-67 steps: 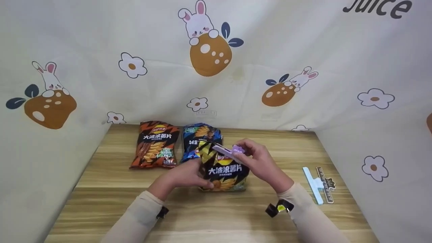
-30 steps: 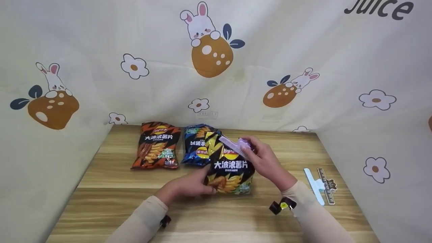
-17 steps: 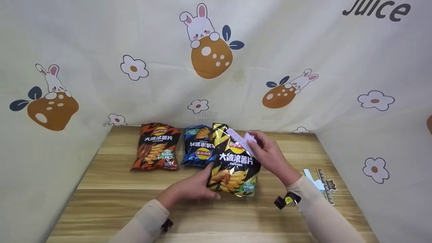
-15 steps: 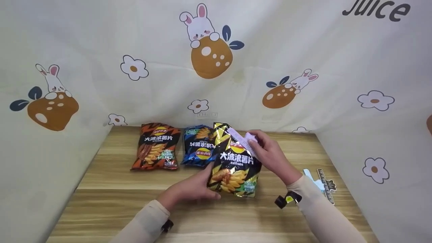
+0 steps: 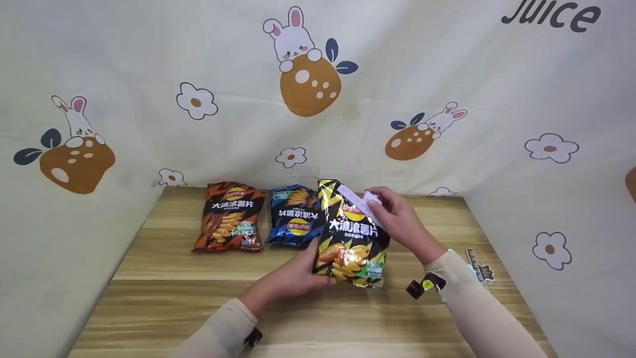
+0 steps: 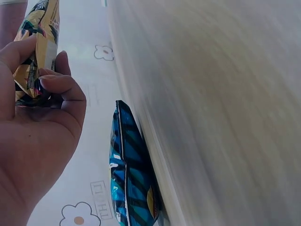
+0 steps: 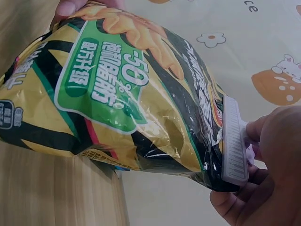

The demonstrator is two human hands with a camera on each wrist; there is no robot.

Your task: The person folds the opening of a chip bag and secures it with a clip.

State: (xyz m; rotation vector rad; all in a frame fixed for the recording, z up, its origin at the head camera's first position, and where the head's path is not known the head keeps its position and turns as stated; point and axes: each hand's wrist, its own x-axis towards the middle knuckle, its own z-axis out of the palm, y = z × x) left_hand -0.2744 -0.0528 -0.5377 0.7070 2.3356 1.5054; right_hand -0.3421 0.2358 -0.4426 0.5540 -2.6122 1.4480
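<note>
A yellow-and-black bag of chips is held up, tilted, between my hands in the head view. My left hand grips its lower left side; the left wrist view shows curled fingers on the bag's edge. A pale purple bag clip lies slantwise across the bag's top. My right hand pinches the clip's handle. Close up in the right wrist view, the clip's ribbed bar sits over the bag's top edge, with thumb and fingers behind it. The bag's back is hidden in the head view.
An orange-and-black chip bag and a blue-and-black one lie at the back of the wooden table. On the right are a dark patterned clip and a light blue clip, mostly hidden by my right sleeve. A printed cloth hangs behind.
Both hands have moved the yellow bag to the right and tilted it more towards the camera. The purple clip travels with it. My right sleeve now covers most of the light blue clip.
</note>
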